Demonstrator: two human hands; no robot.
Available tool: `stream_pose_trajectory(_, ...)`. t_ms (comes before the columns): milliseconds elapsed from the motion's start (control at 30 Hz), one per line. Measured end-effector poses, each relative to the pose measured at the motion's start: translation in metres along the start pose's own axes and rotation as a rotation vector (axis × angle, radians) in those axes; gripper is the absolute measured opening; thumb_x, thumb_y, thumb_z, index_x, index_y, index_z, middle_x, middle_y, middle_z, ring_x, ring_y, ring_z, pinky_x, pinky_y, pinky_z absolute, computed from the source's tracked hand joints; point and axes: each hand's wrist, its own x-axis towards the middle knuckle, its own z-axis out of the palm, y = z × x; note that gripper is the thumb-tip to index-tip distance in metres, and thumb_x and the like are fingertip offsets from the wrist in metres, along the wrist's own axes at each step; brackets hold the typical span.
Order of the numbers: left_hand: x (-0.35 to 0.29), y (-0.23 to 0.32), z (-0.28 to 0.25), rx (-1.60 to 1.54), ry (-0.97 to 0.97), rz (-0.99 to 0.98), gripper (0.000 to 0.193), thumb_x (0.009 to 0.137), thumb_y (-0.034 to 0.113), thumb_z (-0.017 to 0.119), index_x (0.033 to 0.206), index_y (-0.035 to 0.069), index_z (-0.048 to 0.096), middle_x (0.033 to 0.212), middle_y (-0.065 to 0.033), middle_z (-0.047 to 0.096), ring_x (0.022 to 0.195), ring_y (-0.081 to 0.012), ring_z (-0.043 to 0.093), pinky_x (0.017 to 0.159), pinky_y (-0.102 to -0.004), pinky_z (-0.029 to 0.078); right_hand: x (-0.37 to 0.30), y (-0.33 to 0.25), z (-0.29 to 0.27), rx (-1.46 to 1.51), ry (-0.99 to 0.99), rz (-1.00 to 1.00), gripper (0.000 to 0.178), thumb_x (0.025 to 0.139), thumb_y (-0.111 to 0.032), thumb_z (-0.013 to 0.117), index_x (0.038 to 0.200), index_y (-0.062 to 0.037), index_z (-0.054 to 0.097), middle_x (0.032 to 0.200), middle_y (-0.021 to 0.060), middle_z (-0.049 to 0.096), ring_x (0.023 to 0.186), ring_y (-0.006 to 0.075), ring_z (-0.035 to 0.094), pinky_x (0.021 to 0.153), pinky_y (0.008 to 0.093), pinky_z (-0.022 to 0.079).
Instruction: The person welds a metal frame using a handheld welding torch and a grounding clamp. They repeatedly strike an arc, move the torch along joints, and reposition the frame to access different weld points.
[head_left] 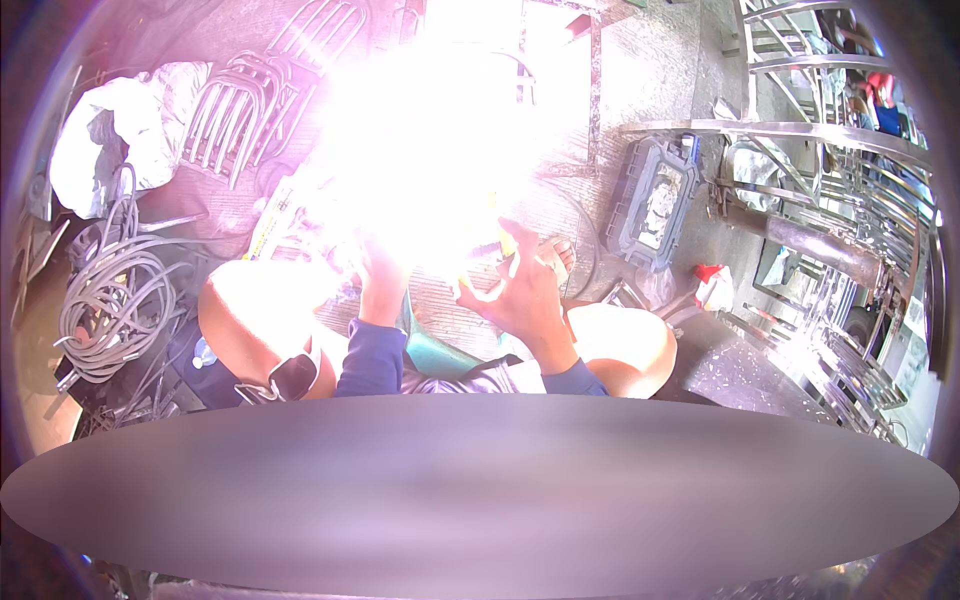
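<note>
A white glare fills the upper middle of the head view and hides whatever lies in front of my hands. My left hand (380, 275) reaches up into that glare from a blue sleeve. Its fingers are washed out, so I cannot tell what they touch. My right hand (528, 290) is beside the glare's lower right edge, above my right thigh. Its thumb and forefinger curve toward each other around something I cannot make out. Yellow patches show at the fingertips, though the brightness hides their source.
Coiled grey cable (120, 305) lies on the left, below bent metal tube frames (228, 125) and a white sack (150, 120). A grey case (652, 205) rests on the floor to the right. Farther right stand metal racks (830, 135). Something green (440, 350) shows between my legs.
</note>
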Motion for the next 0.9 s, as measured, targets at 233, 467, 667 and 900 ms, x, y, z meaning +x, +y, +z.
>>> stream_pose_trajectory(233, -0.0002, -0.0053, 0.0044, -0.054, 0.045, 0.031, 0.028, 0.103, 0.03, 0.069, 0.113, 0.006, 0.08, 0.097, -0.0227, 0.079, 0.09, -0.0435, 0.076, 0.081, -0.0502, 0.058, -0.0017, 0.0043, -0.0022, 0.068, 0.063, -0.035, 0.104, 0.071, -0.05, 0.097, 0.143, 0.0021, 0.043, 0.107, 0.0192, 0.073, 0.082, 0.0307, 0.077, 0.07, 0.0411, 0.063)
stream_pose_trajectory(467, 0.001, -0.0037, 0.007, -0.06, 0.059, 0.029, 0.027, 0.102, 0.029, 0.07, 0.112, 0.006, 0.08, 0.096, -0.0233, 0.079, 0.089, -0.0437, 0.076, 0.08, -0.0506, 0.058, -0.0016, 0.0021, -0.0039, 0.014, 0.051, -0.041, 0.102, 0.072, -0.054, 0.094, 0.143, -0.0003, 0.046, 0.105, 0.022, 0.075, 0.085, 0.0362, 0.079, 0.072, 0.0454, 0.064)
stream_pose_trajectory(667, 0.0002, -0.0002, 0.0032, -0.03, 0.015, -0.011, 0.024, 0.101, 0.024, 0.07, 0.113, 0.006, 0.079, 0.098, -0.022, 0.079, 0.09, -0.0427, 0.076, 0.08, -0.0496, 0.059, -0.0001, 0.0028, -0.0033, 0.003, 0.053, -0.056, 0.102, 0.072, -0.053, 0.094, 0.145, -0.0007, 0.046, 0.104, 0.0218, 0.075, 0.086, 0.0365, 0.079, 0.072, 0.0461, 0.064)
stream_pose_trajectory(900, -0.0016, -0.0014, 0.0007, -0.049, -0.016, -0.016, 0.026, 0.101, 0.027, 0.067, 0.117, 0.01, 0.077, 0.099, -0.0176, 0.08, 0.091, -0.0403, 0.077, 0.081, -0.0493, 0.059, -0.0012, 0.0006, -0.003, 0.03, -0.051, 0.071, 0.101, 0.072, -0.055, 0.093, 0.146, -0.0047, 0.046, 0.099, 0.0176, 0.075, 0.085, 0.0334, 0.079, 0.071, 0.0451, 0.063)
